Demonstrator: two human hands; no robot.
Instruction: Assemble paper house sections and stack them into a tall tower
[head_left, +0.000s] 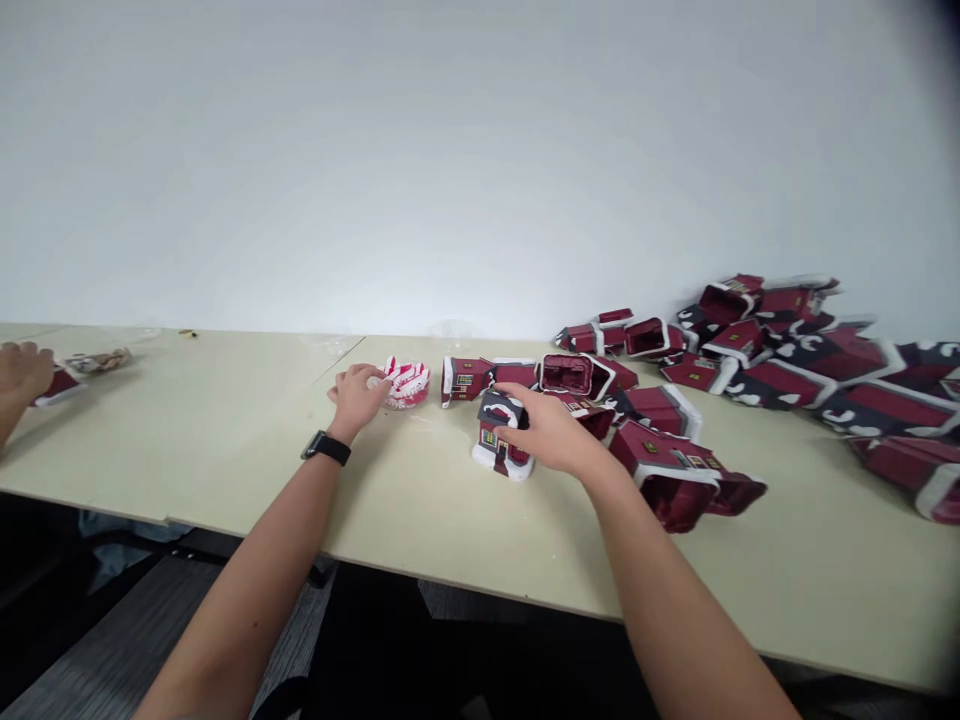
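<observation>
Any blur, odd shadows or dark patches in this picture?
Head view: the heaped dark-red and white model houses look smeared toward the right edge; the top right corner darkens; the plain pale wall is brightest low in the middle; soft shadows fall on the cream tabletop.

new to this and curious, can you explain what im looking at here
No machine here: just a person's two bare hands, seen by one camera worn on the head, looking forward and down. The right hand holds a small dark-red model house upright. The left hand is at red-and-white striped pieces in what looks like clear plastic. More dark-red houses lie on the pale table to the right. At far left is another person's hand.
</observation>
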